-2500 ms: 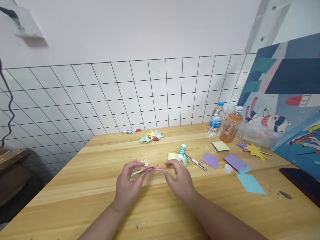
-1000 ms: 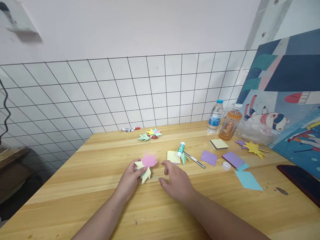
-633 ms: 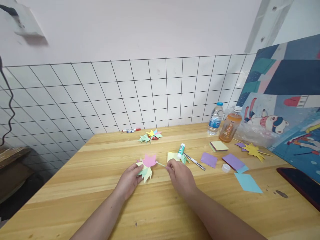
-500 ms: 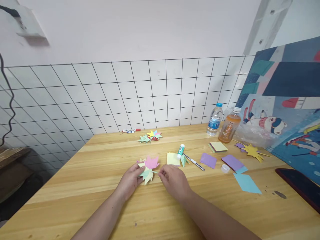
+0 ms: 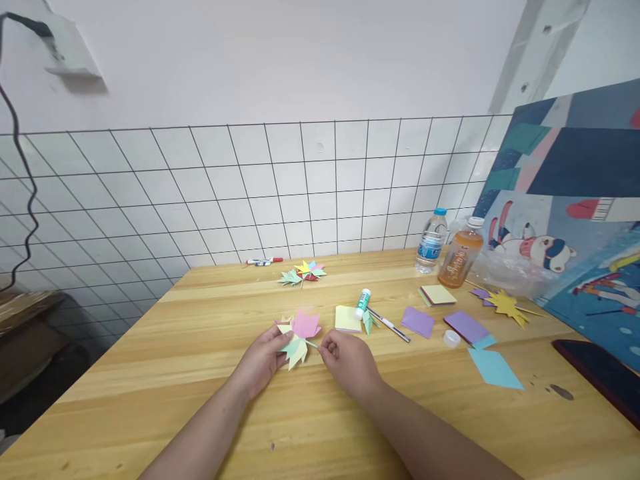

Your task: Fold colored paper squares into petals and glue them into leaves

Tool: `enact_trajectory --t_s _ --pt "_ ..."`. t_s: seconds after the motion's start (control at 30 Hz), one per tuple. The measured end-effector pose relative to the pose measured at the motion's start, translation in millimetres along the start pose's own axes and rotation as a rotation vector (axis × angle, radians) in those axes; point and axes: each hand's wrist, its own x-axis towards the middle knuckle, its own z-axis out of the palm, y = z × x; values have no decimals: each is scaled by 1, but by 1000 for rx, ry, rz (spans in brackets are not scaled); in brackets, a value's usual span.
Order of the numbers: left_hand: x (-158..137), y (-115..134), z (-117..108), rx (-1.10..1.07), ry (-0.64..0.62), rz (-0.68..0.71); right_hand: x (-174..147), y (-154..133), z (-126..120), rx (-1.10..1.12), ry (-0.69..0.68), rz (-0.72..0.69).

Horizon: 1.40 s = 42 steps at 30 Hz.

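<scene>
Between my hands is a folded paper leaf cluster in pink, pale yellow and mint green. My left hand grips its left side, thumb on top and fingers underneath. With thumb and forefinger, my right hand pinches the thin pale stem that sticks out to the right. Just beyond the right hand lie a pale yellow paper pad, a green-and-white glue stick, a small green paper leaf and a pen.
Folded paper leaves and markers lie near the wall. To the right are purple paper, a white cap, blue paper, a yellow paper leaf, a water bottle, an orange drink bottle and a dark phone-like slab.
The view has shifted slightly, so everything sits a little further right. Both hands keep the same hold on the leaf cluster and its stem.
</scene>
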Motion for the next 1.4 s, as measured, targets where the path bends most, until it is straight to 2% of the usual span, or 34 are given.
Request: enact_trajectory --t_s 0.33,1.0,1.4 --pt "1 -2 -3 7 -22 -11 3 2 2 73 -24 121" --pt "-2 -1 -1 34 -76 9 2 0 0 62 -11 154" --pt "-3 2 5 52 -61 41 2 0 -2 59 -10 128"
